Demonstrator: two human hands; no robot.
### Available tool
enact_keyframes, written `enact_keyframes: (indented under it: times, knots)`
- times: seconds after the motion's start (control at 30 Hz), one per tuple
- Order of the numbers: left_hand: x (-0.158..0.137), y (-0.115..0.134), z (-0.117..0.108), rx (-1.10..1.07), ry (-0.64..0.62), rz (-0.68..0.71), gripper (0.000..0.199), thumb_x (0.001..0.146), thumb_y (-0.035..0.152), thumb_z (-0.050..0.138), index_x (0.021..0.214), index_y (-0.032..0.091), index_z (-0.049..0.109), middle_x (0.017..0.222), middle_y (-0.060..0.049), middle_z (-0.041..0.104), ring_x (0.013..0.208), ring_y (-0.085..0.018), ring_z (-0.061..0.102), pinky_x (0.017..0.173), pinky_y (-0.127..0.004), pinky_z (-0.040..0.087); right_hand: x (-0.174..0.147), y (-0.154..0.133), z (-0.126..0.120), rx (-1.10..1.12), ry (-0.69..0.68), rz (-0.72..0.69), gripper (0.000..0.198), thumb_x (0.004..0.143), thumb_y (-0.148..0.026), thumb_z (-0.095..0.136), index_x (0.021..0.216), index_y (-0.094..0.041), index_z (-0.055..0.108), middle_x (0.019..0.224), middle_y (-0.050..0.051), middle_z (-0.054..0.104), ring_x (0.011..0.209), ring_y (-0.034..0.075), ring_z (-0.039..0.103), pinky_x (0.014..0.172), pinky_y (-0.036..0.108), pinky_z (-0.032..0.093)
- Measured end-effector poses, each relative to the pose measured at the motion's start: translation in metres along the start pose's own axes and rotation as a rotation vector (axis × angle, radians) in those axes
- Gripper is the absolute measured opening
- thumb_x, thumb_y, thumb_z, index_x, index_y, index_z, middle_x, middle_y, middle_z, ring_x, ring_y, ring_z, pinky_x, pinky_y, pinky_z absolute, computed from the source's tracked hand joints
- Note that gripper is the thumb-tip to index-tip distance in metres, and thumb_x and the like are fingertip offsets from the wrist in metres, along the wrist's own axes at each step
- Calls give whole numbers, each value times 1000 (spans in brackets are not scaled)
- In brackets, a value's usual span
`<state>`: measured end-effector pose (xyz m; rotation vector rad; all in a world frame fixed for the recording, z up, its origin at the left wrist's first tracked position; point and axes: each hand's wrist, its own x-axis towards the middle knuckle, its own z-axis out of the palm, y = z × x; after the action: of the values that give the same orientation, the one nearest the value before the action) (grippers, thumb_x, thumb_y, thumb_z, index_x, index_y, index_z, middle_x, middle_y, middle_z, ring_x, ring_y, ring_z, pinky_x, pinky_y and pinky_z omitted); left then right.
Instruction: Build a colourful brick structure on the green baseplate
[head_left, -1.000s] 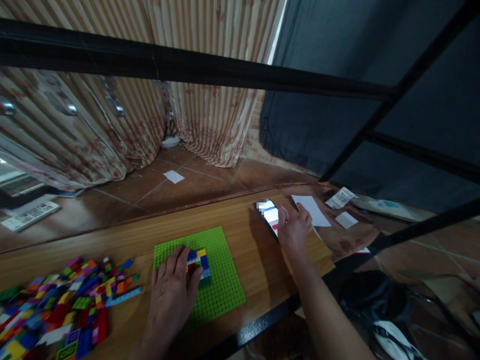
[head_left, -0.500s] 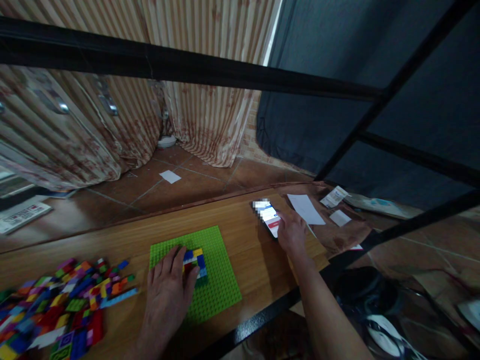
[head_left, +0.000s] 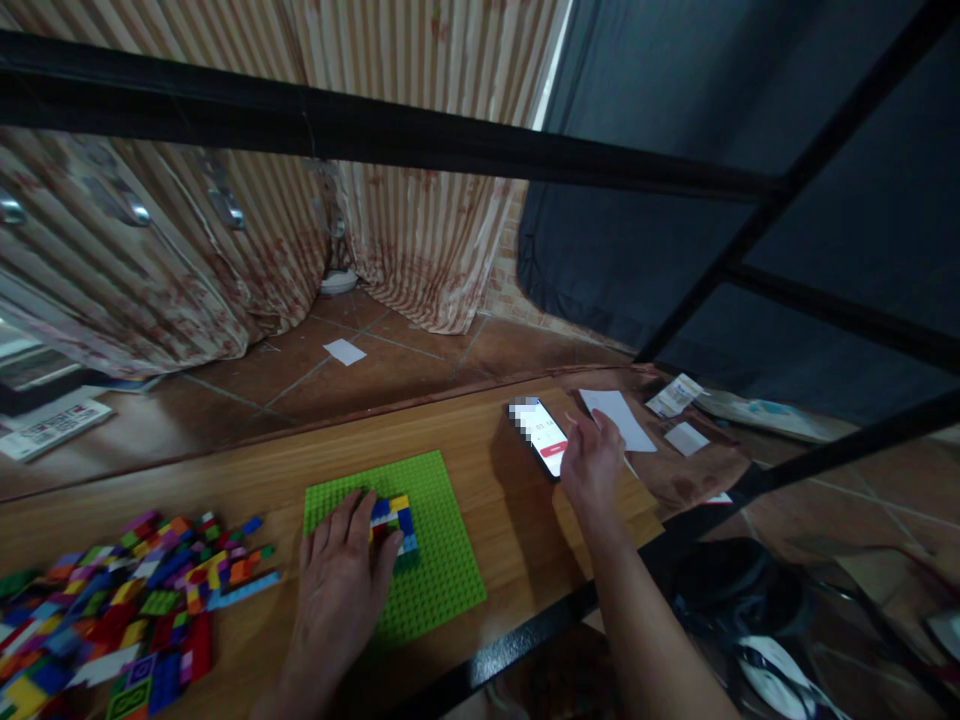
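Note:
My left hand (head_left: 341,570) lies on the green studded baseplate (head_left: 444,560), with its fingers and thumb around the left side of a small build of toy bricks (head_left: 405,520). Blue, yellow, white, red and light-blue bricks show in the build; the hand covers the rest. Farther right, a smartphone (head_left: 551,440) lies face up on the wooden table, its lit screen showing a red button. Just to the right of the phone is my right hand (head_left: 594,460), its fingers loosely bent and apart, holding nothing.
A heap of loose coloured bricks (head_left: 142,600) spreads over the left of the wooden table (head_left: 487,500). Papers (head_left: 619,420) lie beyond its right end. A black metal bar (head_left: 420,130) crosses above, with curtains (head_left: 420,240) behind. Dark shoes (head_left: 739,585) are on the floor at right.
My right hand has drawn back to the right, off the phone's screen. The screen now shows a different page. My left hand stays on the brick build.

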<state>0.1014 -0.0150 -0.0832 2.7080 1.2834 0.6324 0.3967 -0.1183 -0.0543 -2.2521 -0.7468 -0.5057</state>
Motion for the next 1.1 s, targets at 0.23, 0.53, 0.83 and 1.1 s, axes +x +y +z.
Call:
enact_keyframes:
  times: [0.23, 0.53, 0.83, 1.1]
  knots:
    - [0, 1, 3, -55, -8, -32, 45, 92, 36, 41, 127, 12, 53, 130, -18, 58, 116, -35, 54, 96, -53, 44, -69, -92, 1, 449, -356, -246, 32, 95, -27, 39, 113, -17, 64, 127, 13, 55, 123, 22, 48, 106, 42, 39]
    - [2, -6, -1, -427, 77, -223, 42, 89, 22, 39, 127, 10, 51, 134, -17, 51, 125, -28, 49, 107, -51, 41, -133, -145, 14, 681, -591, -147, 32, 94, -28, 41, 118, -18, 62, 128, 13, 55, 123, 23, 49, 106, 43, 41]
    - [3, 6, 11, -601, 187, -339, 45, 80, 3, 39, 119, 13, 58, 133, -15, 52, 127, -24, 49, 111, -49, 38, -145, -151, 30, 738, -516, -9, 33, 90, -19, 39, 116, -16, 59, 124, 13, 57, 120, 21, 50, 106, 41, 38]
    - [9, 7, 8, -582, 146, -359, 47, 77, 0, 41, 120, 9, 57, 132, -17, 51, 128, -25, 49, 111, -45, 39, -145, -155, 35, 708, -534, 11, 39, 78, -10, 41, 112, -18, 60, 123, 11, 58, 119, 20, 51, 105, 38, 39]
